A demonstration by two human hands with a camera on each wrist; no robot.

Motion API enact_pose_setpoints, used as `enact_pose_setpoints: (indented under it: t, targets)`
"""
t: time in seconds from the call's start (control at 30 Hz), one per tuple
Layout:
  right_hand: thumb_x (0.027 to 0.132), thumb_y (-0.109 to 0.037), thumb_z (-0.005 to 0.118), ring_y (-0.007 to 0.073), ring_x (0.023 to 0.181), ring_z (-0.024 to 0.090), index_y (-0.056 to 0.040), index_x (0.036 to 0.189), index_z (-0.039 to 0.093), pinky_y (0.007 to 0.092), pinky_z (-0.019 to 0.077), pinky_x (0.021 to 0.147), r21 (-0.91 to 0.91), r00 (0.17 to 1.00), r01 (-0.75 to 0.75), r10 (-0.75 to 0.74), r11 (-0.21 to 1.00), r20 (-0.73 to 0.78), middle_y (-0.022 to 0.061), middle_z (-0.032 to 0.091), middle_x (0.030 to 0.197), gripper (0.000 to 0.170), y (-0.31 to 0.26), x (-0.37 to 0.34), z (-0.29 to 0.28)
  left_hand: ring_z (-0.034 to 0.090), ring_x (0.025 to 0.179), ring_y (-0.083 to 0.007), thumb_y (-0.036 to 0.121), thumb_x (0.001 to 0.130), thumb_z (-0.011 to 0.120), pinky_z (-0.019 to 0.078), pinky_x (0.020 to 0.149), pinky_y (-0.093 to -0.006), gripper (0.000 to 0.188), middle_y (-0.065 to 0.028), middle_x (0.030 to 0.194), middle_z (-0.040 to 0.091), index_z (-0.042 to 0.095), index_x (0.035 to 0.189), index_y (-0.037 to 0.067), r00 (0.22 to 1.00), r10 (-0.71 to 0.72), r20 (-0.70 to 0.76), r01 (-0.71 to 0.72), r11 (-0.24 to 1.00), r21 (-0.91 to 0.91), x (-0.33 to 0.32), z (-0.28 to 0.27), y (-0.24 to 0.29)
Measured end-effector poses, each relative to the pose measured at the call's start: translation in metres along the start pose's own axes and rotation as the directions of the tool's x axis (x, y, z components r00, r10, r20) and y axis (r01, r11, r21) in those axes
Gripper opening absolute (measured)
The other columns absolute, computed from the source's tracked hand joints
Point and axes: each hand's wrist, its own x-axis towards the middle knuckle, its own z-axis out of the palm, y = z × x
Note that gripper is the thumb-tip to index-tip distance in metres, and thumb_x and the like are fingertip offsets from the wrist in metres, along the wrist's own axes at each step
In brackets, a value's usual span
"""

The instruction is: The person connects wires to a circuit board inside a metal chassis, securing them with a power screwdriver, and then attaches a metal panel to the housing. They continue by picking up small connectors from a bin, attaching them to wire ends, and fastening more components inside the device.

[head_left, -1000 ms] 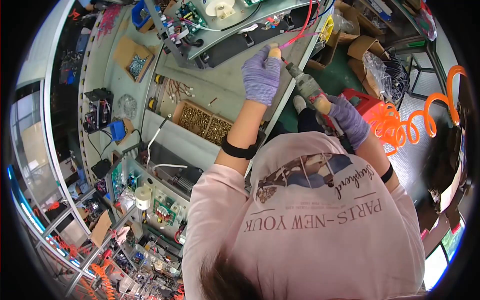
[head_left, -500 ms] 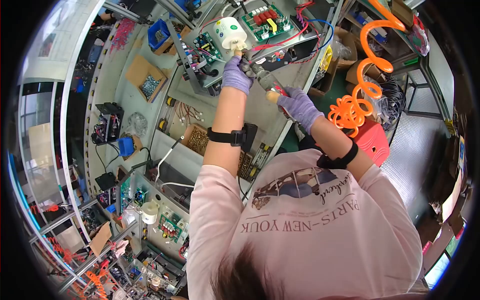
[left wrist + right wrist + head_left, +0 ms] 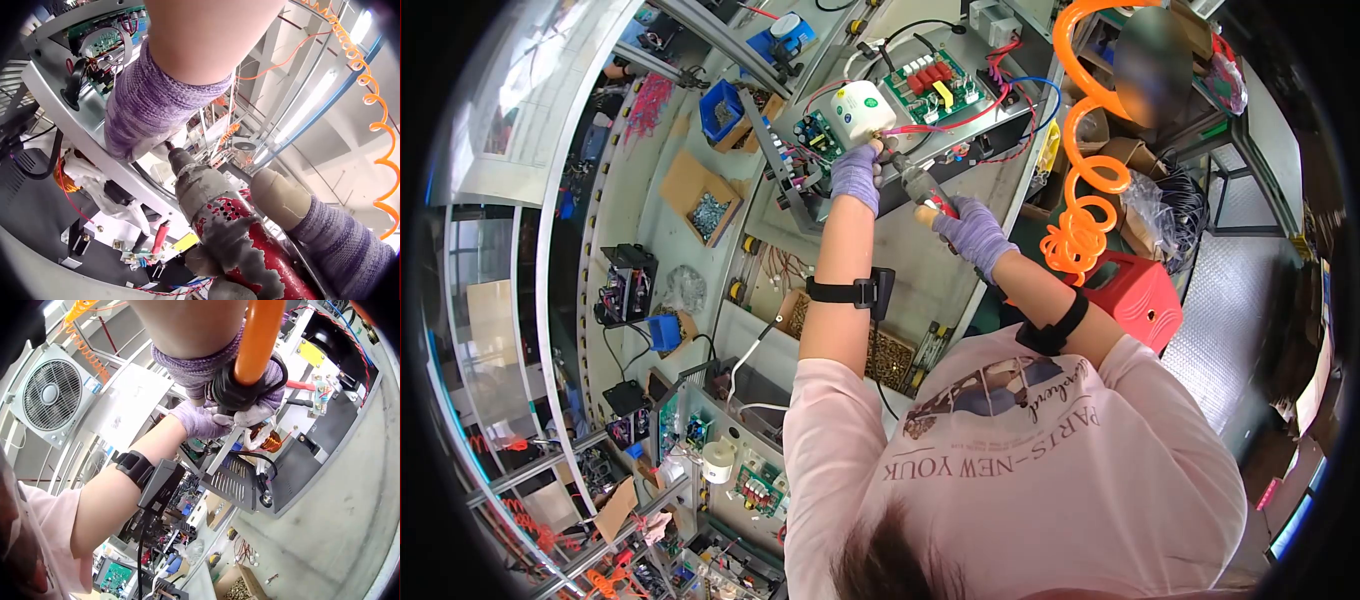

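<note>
In the head view my left hand, in a purple knit glove, is at the near end of a white cylinder mounted in a metal chassis. Its fingertips pinch the end of a red wire there. My right hand, gloved alike, grips a worn red and grey power screwdriver. The tip of the screwdriver points in beside the left fingers in the left wrist view, where the glove hides them. From the tool's rear an orange hose runs up in the right wrist view.
Beside the cylinder is a green circuit board. A box of brass-coloured fasteners lies near my left forearm. Further left are a carton of screws and a blue bin. Coiled orange hose hangs at right, above a red stool.
Both hands moved from the bench's front edge to the white cylinder, left hand with the red wire, right hand bringing the screwdriver. Over the last half second they stay at the cylinder.
</note>
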Motion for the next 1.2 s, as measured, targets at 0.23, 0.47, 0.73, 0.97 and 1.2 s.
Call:
enact_pose_setpoints:
  t: [0.23, 0.47, 0.73, 0.97, 1.2]
  targets:
    - [0.068, -0.055, 0.065, 0.022, 0.064, 0.055, 0.0048, 0.097, 0.055, 0.0339, 0.0442, 0.061, -0.025, 0.997, -0.067, 0.068, 0.997, 0.041, 0.0136, 0.057, 0.073, 0.067, -0.003, 0.002, -0.001, 0.055, 0.065, -0.021, 0.034, 0.063, 0.072, 0.0437, 0.061, -0.0348, 0.041, -0.0099, 0.073, 0.059, 0.057, 0.084, 0.003, 0.883, 0.434, -0.179, -0.12, 0.576, 0.809, -0.01, 0.007, 0.003]
    - [0.068, -0.055, 0.065, 0.0143, 0.048, 0.047, 0.0009, 0.082, 0.055, 0.0297, 0.0389, 0.046, 0.22, 0.985, -0.139, 0.112, 0.966, 0.131, 0.0059, 0.05, 0.059, 0.058, -0.008, -0.001, 0.002, 0.05, 0.1, -0.0297, 0.043, 0.053, 0.075, 0.0424, 0.083, -0.0382, 0.089, -0.0144, 0.112, 0.048, 0.036, 0.126, 0.008, 0.731, 0.652, 0.2, -0.011, -0.282, 0.959, -0.061, 0.059, 0.053]
    - [0.064, -0.057, 0.066, 0.0167, 0.049, 0.05, -0.0021, 0.069, 0.055, 0.0305, 0.039, 0.045, 0.324, 0.968, -0.214, 0.155, 0.922, 0.199, 0.0062, 0.051, 0.057, 0.056, -0.003, 0.008, 0.01, 0.037, 0.114, -0.0292, 0.05, 0.05, 0.072, 0.0303, 0.095, -0.0411, 0.095, -0.0144, 0.119, 0.042, 0.036, 0.127, 0.009, 0.759, 0.464, 0.457, -0.077, -0.633, 0.771, -0.033, 0.064, 0.073]
    - [0.064, -0.058, 0.066, 0.0163, 0.051, 0.05, -0.0016, 0.072, 0.055, 0.0313, 0.0411, 0.049, 0.333, 0.959, -0.256, 0.194, 0.907, 0.207, 0.0068, 0.053, 0.06, 0.058, -0.009, 0.0, 0.012, 0.038, 0.113, -0.0323, 0.049, 0.055, 0.065, 0.0291, 0.095, -0.0422, 0.083, -0.021, 0.12, 0.043, 0.041, 0.124, 0.008, 0.692, 0.429, 0.58, -0.133, -0.715, 0.687, -0.026, 0.054, 0.064]
    - [0.065, -0.056, 0.066, 0.0151, 0.053, 0.05, -0.0015, 0.077, 0.055, 0.0297, 0.0409, 0.051, 0.346, 0.953, -0.273, 0.203, 0.898, 0.224, 0.0061, 0.053, 0.061, 0.056, -0.018, -0.005, 0.01, 0.036, 0.112, -0.0336, 0.035, 0.062, 0.068, 0.0285, 0.095, -0.0436, 0.032, -0.0171, 0.128, 0.039, 0.066, 0.094, 0.03, 0.619, 0.416, 0.667, -0.343, -0.62, 0.705, -0.004, 0.029, 0.056]
